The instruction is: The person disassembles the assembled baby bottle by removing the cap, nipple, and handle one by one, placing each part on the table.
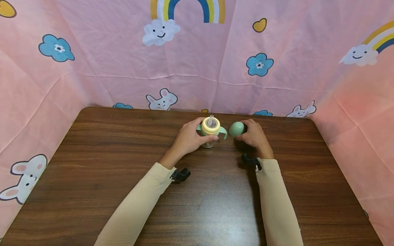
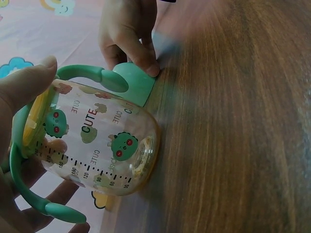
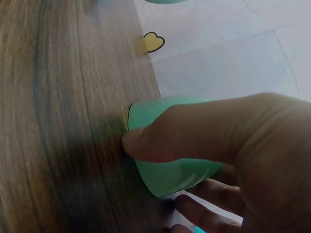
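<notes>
Holding 1 bottle (image 2: 99,138) w/ L hand (image 1: 189,136), thumb & fingers curled round its upper part; R hand (image 1: 254,135) grips 1 green cap (image 1: 236,129), rim down at table (image 1: 123,177), just R of bottle; 2 handles (image 1: 223,132), 1 betw bottle & cap; pink cloth (image 1: 200,58) behind, 2 blk wrist straps (image 1: 181,175)

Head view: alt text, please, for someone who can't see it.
A person's left hand grips a clear bottle with a yellow collar and green handles; beside it, the right hand holds a smooth green dome-shaped cap. Both are near the far edge of a dark brown wood-grain table, before a pink cartoon-print cloth.
</notes>
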Motion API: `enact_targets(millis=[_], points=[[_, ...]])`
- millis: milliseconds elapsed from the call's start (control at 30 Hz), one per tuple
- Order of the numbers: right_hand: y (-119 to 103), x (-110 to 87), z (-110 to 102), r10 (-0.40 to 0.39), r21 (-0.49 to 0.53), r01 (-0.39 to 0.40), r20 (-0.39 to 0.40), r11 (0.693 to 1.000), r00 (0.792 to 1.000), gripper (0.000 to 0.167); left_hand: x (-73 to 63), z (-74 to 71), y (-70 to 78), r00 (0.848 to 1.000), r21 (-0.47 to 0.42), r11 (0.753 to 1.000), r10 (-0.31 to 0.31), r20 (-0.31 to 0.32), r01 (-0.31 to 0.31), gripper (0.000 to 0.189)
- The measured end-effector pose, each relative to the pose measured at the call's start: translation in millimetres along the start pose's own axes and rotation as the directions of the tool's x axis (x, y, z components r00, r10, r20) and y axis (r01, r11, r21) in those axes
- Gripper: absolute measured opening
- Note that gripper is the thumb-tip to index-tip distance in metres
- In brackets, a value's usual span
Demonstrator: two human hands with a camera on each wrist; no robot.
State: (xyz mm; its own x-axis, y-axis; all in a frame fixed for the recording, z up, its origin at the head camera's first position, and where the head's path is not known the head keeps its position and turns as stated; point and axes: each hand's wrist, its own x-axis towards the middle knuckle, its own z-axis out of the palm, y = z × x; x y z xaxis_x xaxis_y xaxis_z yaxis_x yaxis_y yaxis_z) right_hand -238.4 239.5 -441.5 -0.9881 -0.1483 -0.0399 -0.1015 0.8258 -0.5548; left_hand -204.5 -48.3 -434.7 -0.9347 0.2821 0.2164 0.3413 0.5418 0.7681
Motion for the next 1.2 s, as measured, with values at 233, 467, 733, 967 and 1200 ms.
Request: enact_targets(millis=[233, 467, 733, 967, 1200], points=[[-2, -0.7, -1, -0.001, -0.011, 0.001, 0.003, 1.000, 1.000, 0.072, 0.8, 0.7, -0.4, 1.000, 0.007, 1.000, 0.000, 0.000, 0.000, 0.085], [2, 0.6, -2, -0.013, -0.014, 0.014, 0.022, 1.000, 1.000, 0.076, 0.9, 0.2, 0.1, 1.000, 0.009, 1.000, -0.003, 0.000, 0.003, 0.085], [0, -2.8, -10, -0.028, 0.038, 0.027, 0.026, 0.999, 0.999, 0.078, 0.7, 0.0, 0.6, 1.000, 0.008, 1.000, -0.008, 0.001, 0.008, 0.085], [-12, -8.4, -20, -0.048, 0.074, 0.050, -0.022, 0.996, 0.999, 0.081, 1.0, 0.3, 0.5, 1.000, 0.002, 1.000, -0.020, 0.005, 0.020, 0.085], [-35, -14.6, -31, -0.135, 0.048, 0.138, -0.052, 0.989, 0.989, 0.082, 0.7, -0.7, 1.4, 1.000, 0.002, 1.000, -0.026, 0.010, 0.026, 0.086]])
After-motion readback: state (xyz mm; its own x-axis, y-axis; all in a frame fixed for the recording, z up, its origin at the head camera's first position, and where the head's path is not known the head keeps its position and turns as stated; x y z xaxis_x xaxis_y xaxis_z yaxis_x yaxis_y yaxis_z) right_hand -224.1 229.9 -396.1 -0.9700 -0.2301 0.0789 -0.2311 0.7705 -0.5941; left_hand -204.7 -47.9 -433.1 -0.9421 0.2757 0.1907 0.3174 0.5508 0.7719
